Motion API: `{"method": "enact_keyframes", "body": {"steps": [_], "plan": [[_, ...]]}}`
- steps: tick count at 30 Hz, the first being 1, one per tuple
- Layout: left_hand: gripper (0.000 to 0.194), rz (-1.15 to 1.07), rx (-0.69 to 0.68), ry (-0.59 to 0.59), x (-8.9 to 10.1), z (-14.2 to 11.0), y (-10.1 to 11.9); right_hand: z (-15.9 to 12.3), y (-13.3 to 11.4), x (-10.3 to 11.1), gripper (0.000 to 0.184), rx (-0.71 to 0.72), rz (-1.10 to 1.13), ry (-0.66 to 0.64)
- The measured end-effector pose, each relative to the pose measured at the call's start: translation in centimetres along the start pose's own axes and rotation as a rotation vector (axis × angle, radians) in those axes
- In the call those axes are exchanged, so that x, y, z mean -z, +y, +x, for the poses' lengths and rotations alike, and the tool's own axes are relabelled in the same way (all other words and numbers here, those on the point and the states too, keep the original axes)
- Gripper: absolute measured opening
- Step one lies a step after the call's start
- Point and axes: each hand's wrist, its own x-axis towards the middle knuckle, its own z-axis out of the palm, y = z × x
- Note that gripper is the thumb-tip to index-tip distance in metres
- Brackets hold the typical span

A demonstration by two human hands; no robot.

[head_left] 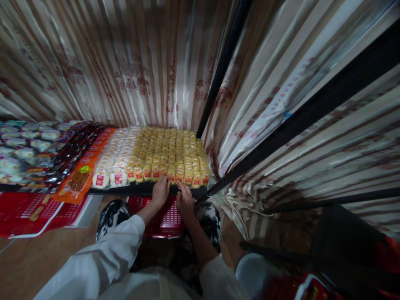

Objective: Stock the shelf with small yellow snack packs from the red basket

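Note:
Rows of small yellow snack packets [165, 146] with red-and-white labels fill the right end of a black shelf [109, 191]. My left hand [161, 192] is at the front row, fingers closed together on the front of a packet. Just to its right, my right hand [185, 200] touches the neighbouring packets with its fingertips, fingers bent and closed. The packets under both hands are partly covered by my fingers. Left of the yellow rows stand clear-wrapped white round packets [118, 176] with pink-red labels.
An orange snack bag [76, 182], dark shiny packets [70, 156] and white-green packets [25, 152] lie further left. Red baskets [164, 225] [73, 214] sit below the shelf. Black posts [218, 71] and patterned curtains [140, 62] enclose the back and right.

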Motion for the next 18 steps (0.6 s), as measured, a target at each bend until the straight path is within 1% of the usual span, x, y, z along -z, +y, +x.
{"method": "enact_keyframes", "body": {"steps": [4,6,8,10,14,18], "plan": [[0.007,0.034,-0.01,-0.007,0.2,-0.1,0.3,-0.4,0.0,-0.1,0.049,-0.011,0.05,0.028],[0.009,0.049,-0.016,0.0,0.3,-0.3,0.4,-0.6,-0.1,0.1,0.044,-0.03,0.051,0.104],[0.01,0.065,-0.021,-0.006,0.2,-0.4,0.4,-0.9,-0.2,0.7,0.04,-0.031,-0.004,0.206],[0.009,0.071,-0.02,-0.015,0.2,-0.4,0.4,-1.0,-0.4,1.3,0.037,0.01,-0.076,0.245],[0.007,0.073,-0.01,-0.033,0.2,-0.1,0.5,-0.6,-0.4,2.0,0.044,0.142,-0.19,0.121],[0.01,0.103,0.004,-0.025,0.1,0.2,0.6,0.0,0.0,1.1,0.052,0.197,-0.263,0.065]]}}
